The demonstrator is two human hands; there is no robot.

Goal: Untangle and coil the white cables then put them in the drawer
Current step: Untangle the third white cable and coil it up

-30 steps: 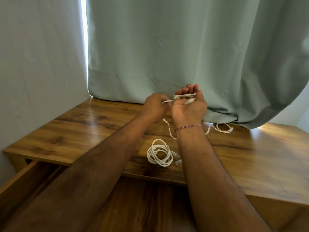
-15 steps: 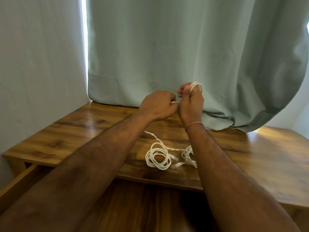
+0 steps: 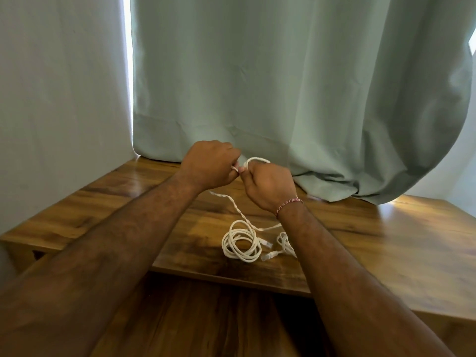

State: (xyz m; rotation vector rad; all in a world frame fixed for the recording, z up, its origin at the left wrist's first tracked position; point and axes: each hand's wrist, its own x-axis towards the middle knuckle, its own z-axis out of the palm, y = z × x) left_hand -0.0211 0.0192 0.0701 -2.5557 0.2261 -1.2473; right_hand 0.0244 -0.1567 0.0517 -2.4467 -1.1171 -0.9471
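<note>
A coiled white cable with clear plugs lies on the wooden desk near its front edge. Above the desk, my left hand pinches a strand of a second white cable, and my right hand grips a small loop of that cable that rises over its knuckles. A twisted strand of it hangs from my hands down to the desk, and more of it lies bunched beside my right forearm, partly hidden.
An open wooden drawer sits below the desk's front edge, under my forearms. A pale green curtain hangs behind the desk and its hem rests on the desktop at the right. A wall closes the left side.
My hands have drawn together and dropped lower. The right hand turned from palm-up to knuckles-up, with a loop round it. The loose cable was pulled from under the curtain towards the coil.
</note>
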